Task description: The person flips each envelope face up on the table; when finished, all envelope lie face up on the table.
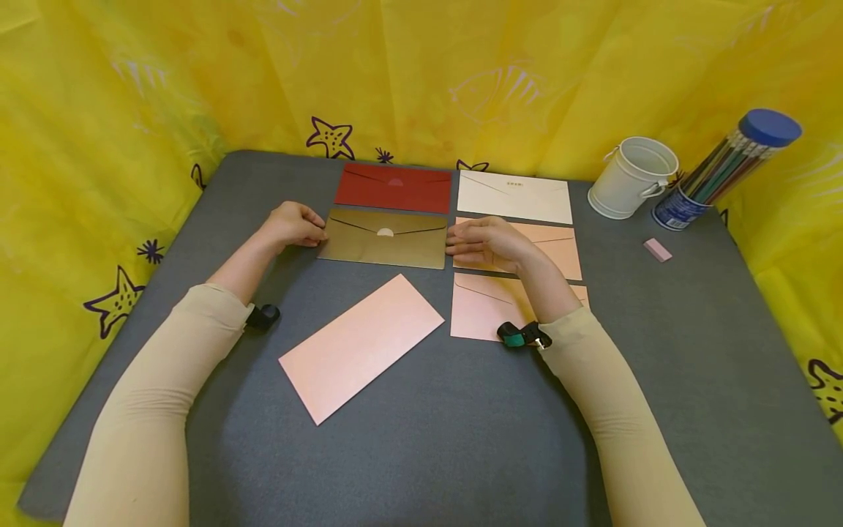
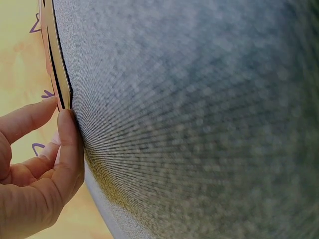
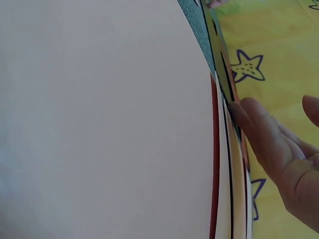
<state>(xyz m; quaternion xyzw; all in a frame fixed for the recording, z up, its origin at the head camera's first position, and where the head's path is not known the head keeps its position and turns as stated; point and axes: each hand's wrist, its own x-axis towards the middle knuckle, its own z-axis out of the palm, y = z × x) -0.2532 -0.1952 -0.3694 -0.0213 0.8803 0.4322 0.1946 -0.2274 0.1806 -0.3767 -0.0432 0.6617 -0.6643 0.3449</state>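
A gold envelope (image 1: 385, 238) lies flap up in the middle of the grey mat (image 1: 461, 424). My left hand (image 1: 319, 233) rests at its left edge; in the left wrist view the thumb and forefinger tips of the left hand (image 2: 59, 110) touch that edge without closing round it. My right hand (image 1: 456, 245) lies with straight fingers against the envelope's right edge, palm over a pink envelope (image 1: 556, 245). From the right wrist, the right hand (image 3: 249, 117) shows fingertips against the stacked envelope edges.
A red envelope (image 1: 394, 188) and a cream envelope (image 1: 514, 196) lie behind. Two more pink envelopes lie in front (image 1: 484, 307), one tilted (image 1: 361, 345). A white cup (image 1: 632, 187), a pencil tube (image 1: 724, 172) and an eraser (image 1: 657, 249) sit far right. Yellow cloth surrounds the mat.
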